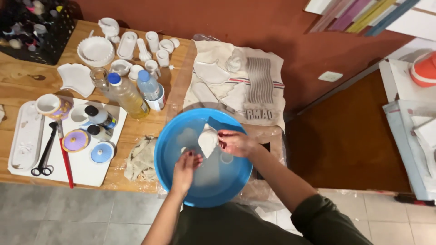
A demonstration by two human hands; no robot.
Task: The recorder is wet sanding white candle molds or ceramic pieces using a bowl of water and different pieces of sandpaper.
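Over a round blue basin (169, 170) of cloudy water at the near edge of the wooden bench (18, 81), the right hand (235, 142) pinches a small white clay piece (208, 139), shell-like and pointed at the top, its fingers closed on the piece's right edge so that it stands upright above the water. The left hand (185, 169) is lower and just beside it, fingers half curled with the tips close under the piece; its grip is loose, and whether the tips touch the clay cannot be told. Just left of the basin lies a crumpled beige rag (141, 159) on clear plastic sheeting. Behind the basin a pale cloth (263, 86) with grey stripes is spread out, with flat white clay shapes (211, 72) lying on it. Further left stand a bottle of yellow liquid (127, 94) with a blue cap and a smaller clear bottle (148, 85), and behind them a cluster of white plaster moulds and small cups (136, 45), among them a scalloped round dish (96, 51). At the left end a white board (86, 170) carries black-handled scissors (44, 152), a red-handled tool (66, 164), a mug (51, 105) and small round lidded pots (76, 139). A black basket (34, 27) of small jars fills the far left corner.
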